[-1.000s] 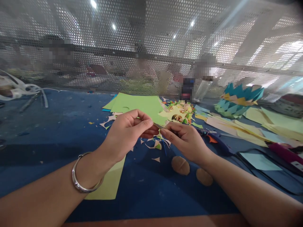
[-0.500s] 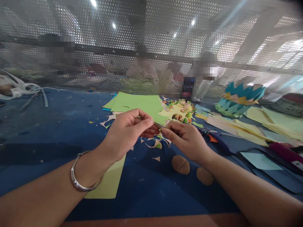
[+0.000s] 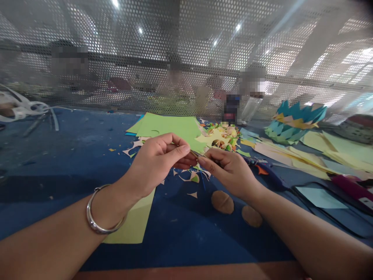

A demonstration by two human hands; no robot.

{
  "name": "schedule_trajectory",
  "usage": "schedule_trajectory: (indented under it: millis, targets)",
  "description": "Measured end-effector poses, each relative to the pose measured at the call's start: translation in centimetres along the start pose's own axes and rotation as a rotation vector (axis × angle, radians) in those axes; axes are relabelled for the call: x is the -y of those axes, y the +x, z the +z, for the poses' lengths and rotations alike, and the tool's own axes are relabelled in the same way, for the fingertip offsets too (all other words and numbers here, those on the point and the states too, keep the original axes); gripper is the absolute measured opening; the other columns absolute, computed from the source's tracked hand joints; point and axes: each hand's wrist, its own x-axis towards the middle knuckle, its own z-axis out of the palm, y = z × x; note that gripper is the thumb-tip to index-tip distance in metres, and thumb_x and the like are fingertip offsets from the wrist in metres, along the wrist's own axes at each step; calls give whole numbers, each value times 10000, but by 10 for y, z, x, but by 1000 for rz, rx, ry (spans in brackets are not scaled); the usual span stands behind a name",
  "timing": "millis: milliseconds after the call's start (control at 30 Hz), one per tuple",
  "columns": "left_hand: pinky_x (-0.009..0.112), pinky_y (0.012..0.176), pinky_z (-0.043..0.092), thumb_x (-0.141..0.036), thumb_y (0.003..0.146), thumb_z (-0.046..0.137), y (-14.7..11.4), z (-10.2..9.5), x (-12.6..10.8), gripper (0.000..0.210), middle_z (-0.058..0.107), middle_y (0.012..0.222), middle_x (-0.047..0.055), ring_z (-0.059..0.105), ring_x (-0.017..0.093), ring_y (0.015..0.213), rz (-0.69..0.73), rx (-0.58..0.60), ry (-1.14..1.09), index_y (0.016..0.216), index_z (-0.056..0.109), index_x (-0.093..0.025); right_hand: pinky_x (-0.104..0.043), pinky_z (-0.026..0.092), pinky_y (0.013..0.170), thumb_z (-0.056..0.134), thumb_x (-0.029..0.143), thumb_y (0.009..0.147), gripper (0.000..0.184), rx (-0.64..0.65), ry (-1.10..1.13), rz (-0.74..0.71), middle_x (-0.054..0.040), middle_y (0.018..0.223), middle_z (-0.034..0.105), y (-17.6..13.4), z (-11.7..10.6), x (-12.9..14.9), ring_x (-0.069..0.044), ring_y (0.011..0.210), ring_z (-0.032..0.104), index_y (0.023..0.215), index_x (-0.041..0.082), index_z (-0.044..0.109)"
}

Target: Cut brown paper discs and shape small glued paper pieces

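Observation:
My left hand and my right hand meet above the blue table, both closed in a pinch. Between the fingertips is a thin piece of folded paper, seen edge-on and mostly covered by the fingers. Below my right hand lie two brown paper discs; the left one has a crease across it. Paper scraps are scattered under the hands. Behind them rests a stack of green paper sheets, with a curved cut in the top one. A pale yellow sheet lies under my left wrist.
Small colourful folded paper pieces cover a yellow sheet at the back. On the right are a blue glue gun with a black cord, paper strips and a teal paper crown. A perforated metal screen stands behind the table.
Both hands keep almost the same position and grip. The fingertips have shifted slightly on the small piece, which now shows more edge-on.

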Motion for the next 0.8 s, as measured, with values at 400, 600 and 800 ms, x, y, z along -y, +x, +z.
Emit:
schedule_trajectory:
  millis: [400, 600, 800]
  targets:
    - [321, 785, 624, -345, 907, 731, 1, -2, 0, 183, 805, 873, 74, 781, 207, 822, -2, -11, -6, 895, 671, -173, -286, 249, 544, 568, 467, 1015, 478, -19, -15, -25, 56, 634, 321, -1, -1, -1, -94, 582, 333, 656, 205, 389]
    - [310, 769, 623, -343, 912, 728, 0, -3, 1, 191, 799, 861, 71, 779, 198, 807, 10, -23, 5, 867, 660, -170, -286, 248, 547, 570, 472, 1010, 479, -13, -8, -17, 57, 636, 316, 0, -1, -2, -95, 583, 328, 656, 205, 390]
    - [310, 777, 626, -330, 909, 733, 2, -1, 2, 171, 801, 876, 57, 781, 199, 818, 17, -9, 9, 868, 657, -183, -279, 275, 560, 576, 481, 1008, 440, -5, 4, 2, 53, 654, 384, 1, 0, -2, -96, 601, 367, 684, 196, 488]
